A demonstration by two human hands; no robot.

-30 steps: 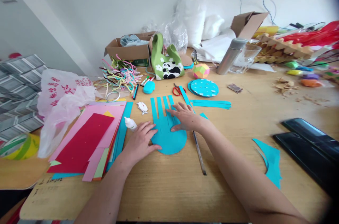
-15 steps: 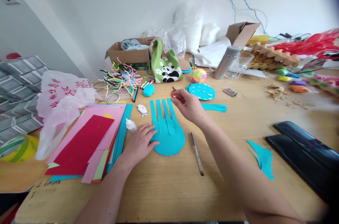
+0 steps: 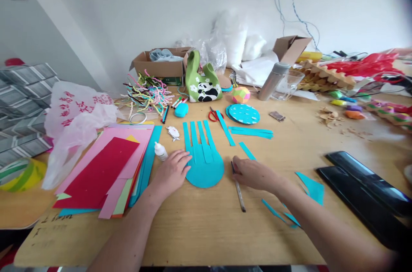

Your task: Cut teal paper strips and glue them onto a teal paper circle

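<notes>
A blue paper circle (image 3: 206, 173) lies in front of me, with several blue strips (image 3: 193, 134) reaching from it toward the far side. My left hand (image 3: 172, 171) rests flat with its fingertips on the circle's left edge, beside a small white glue bottle (image 3: 160, 152). To the right of the circle, my right hand (image 3: 252, 172) pinches the far end of a dark pencil (image 3: 240, 196), which still lies along the table. One loose blue strip (image 3: 246, 150) shows just beyond that hand. Red-handled scissors (image 3: 213, 115) lie farther back, partly under another strip (image 3: 225, 128).
Coloured paper sheets (image 3: 99, 173) are stacked at the left. Blue scraps (image 3: 311, 188) and a black case (image 3: 350, 203) lie to the right. Farther back are dotted blue discs (image 3: 244, 113), a green panda bag (image 3: 201, 85), pipe cleaners (image 3: 148, 94) and a steel flask (image 3: 273, 81).
My right hand has come back from near the scissors and closed on the pencil. Scissors and loose strips it covered now show. My left hand stays on the circle's edge.
</notes>
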